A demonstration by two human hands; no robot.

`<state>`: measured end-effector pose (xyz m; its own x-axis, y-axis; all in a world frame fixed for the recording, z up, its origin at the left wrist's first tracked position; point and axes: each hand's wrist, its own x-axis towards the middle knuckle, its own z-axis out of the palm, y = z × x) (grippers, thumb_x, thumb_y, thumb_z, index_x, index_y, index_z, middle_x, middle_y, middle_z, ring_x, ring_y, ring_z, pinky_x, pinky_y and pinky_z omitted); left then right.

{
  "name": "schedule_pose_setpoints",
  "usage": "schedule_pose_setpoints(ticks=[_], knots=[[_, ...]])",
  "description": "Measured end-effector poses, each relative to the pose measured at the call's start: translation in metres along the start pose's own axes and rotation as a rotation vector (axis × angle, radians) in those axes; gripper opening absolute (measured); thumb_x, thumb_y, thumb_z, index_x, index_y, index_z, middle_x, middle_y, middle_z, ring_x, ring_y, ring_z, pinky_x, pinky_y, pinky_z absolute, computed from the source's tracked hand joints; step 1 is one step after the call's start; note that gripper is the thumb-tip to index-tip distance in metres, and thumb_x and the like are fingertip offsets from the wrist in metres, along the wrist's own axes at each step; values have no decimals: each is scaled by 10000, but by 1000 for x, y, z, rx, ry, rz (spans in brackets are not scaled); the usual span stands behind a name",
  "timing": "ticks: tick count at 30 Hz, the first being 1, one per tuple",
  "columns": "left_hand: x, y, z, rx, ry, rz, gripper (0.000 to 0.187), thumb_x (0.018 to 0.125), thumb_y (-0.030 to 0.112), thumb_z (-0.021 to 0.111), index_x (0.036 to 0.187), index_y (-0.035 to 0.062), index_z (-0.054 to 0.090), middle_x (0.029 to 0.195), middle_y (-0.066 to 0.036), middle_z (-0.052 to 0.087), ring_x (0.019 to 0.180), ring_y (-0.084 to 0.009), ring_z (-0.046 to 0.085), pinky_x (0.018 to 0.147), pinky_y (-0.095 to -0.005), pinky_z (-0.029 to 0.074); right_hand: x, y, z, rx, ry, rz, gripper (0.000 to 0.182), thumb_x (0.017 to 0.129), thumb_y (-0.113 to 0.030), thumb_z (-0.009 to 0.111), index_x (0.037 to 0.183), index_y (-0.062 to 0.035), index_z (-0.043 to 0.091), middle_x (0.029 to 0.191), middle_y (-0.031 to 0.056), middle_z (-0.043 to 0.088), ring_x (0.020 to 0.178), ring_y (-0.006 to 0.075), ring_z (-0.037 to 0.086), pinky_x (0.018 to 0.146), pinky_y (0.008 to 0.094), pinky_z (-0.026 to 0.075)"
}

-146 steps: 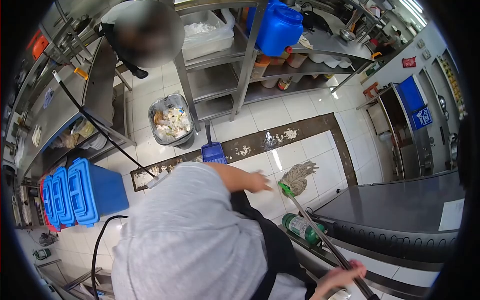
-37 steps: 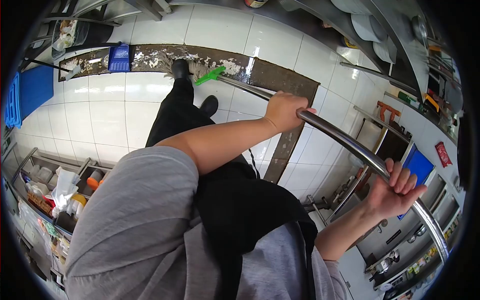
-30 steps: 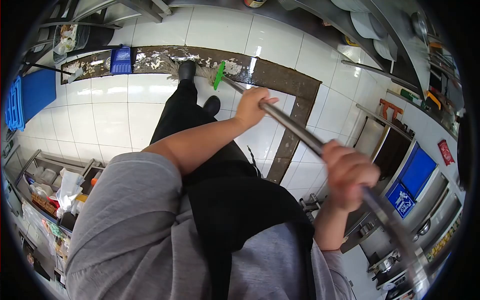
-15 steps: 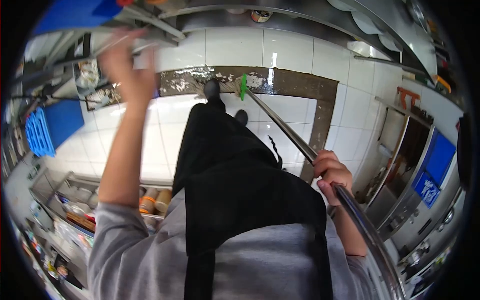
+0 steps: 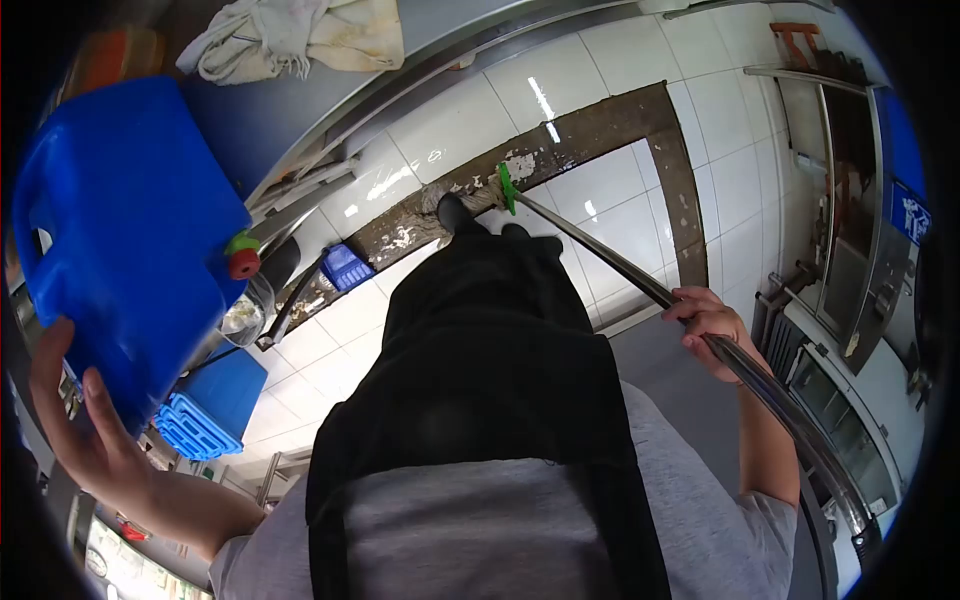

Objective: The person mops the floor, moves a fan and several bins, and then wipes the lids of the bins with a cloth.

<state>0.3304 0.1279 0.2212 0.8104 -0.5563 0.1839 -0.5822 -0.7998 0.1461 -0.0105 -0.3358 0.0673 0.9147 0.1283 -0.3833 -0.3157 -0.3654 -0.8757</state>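
Note:
My right hand (image 5: 712, 328) is closed around the metal handle of a mop (image 5: 600, 255). Its green clamp (image 5: 507, 188) and greyish strings rest on the wet, dark floor strip beside my black shoe. On the left, a large blue plastic jug (image 5: 130, 230) with a moulded grip and a red and green tap (image 5: 242, 257) fills much of the view. My left hand (image 5: 95, 440) is at the near end of this jug, thumb and fingers bent about its lower edge, with part of the fingers hidden.
Cloths (image 5: 300, 40) lie on the steel counter (image 5: 420, 65) along the top. A blue dustpan-like scoop (image 5: 348, 268) and a blue crate (image 5: 200, 425) are on the left. Dark strips (image 5: 690, 220) cross the white tiled floor (image 5: 620, 210), partly wet. Steel cabinets (image 5: 865, 270) stand on the right.
My left hand has gone from raised and free to the blue jug, which now appears much larger and lower. The view has turned and shifted; my right hand still holds the mop.

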Motion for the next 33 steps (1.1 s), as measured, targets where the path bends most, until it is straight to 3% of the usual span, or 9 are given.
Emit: schedule_pose_setpoints(ticks=[2,5,11,13,14,18,20,27,33], knots=[[16,-8,0,105,-154,41,212,930,120,578,1092,-11,621,1122,-123,622,1037,-217,579,921,-343,422,11,-6,-3,7,-4,33,168,806,-108,660,696,-51,547,969,134,681,1084,337,572,1028,500,373],[23,-5,10,55,-246,-99,165,869,83,598,1014,6,616,907,-77,585,851,-188,545,943,-336,380,46,-13,-15,33,-60,0,135,787,-68,647,695,-49,551,950,129,685,1055,340,588,1030,504,372],[21,-8,13,-89,-172,-159,216,790,63,614,998,8,609,749,-50,535,767,-169,491,1047,-409,285,110,-21,-13,5,-144,-118,112,762,-24,653,689,-31,569,897,129,690,1015,346,615,925,456,472],[23,-8,12,-85,-177,-145,226,785,68,613,1002,6,607,736,-49,533,772,-174,495,1056,-413,280,120,-23,-7,28,-139,-181,146,739,7,696,685,-31,566,817,83,689,888,279,664,952,440,478],[24,-9,11,-84,-183,-110,236,780,73,613,1006,4,604,722,-48,531,777,-180,498,1065,-417,274,122,-28,-6,-12,-142,-145,140,731,14,711,701,-38,585,850,74,698,933,296,653,930,427,492],[23,-9,13,-67,-171,-128,238,780,93,615,1005,17,607,736,-52,541,788,-191,509,1072,-434,268,125,-26,-4,15,-184,-105,129,755,35,687,712,-34,586,886,88,699,1005,319,628,941,422,488],[23,-9,12,-67,-171,-161,227,776,98,608,992,29,607,749,-57,560,815,-205,528,1082,-450,263,124,-28,-3,75,-105,-97,120,778,35,668,727,-33,584,911,109,691,1042,317,615,953,427,476],[23,-12,11,-70,-167,-119,231,750,112,605,968,36,602,811,-71,592,851,-226,560,1082,-482,281,126,-43,13,133,67,84,125,802,68,610,732,-31,575,935,135,678,1056,316,606,972,436,446],[25,-15,7,-18,-192,-75,219,751,113,597,956,37,603,844,-86,599,869,-252,564,1067,-488,305,113,-49,28,100,53,57,134,792,55,626,716,-14,539,931,160,672,1050,349,616,941,453,463]])
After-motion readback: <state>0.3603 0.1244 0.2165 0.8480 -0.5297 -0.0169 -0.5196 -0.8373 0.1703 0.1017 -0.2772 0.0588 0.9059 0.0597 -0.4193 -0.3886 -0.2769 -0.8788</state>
